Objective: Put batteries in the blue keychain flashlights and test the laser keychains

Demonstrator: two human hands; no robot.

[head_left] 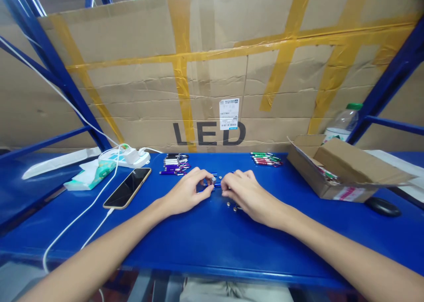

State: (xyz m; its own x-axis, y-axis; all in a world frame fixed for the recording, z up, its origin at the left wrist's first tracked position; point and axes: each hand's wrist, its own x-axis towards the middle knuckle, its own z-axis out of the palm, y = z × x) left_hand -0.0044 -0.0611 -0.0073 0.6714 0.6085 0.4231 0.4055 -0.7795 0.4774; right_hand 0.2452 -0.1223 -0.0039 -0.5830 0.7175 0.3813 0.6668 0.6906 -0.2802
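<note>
Both hands meet at the middle of the blue table (205, 235). My left hand (187, 191) is curled, its fingertips pinching a small blue keychain flashlight (213, 183). My right hand (245, 192) is also curled, with its fingertips pressed on the other end of the same flashlight. A few small round silver pieces (232, 205) lie on the table just under my right hand. Behind the hands lie a pile of purple and black flashlights (175, 164) and a row of green and red ones (266, 159).
A phone (127, 188) on a white cable lies at the left, beside a tissue pack (89, 177) and a white power strip (127, 157). An open cardboard box (341, 171), a bottle (342, 121) and a black mouse (382, 206) stand right. A taped cardboard wall (212, 72) closes the back.
</note>
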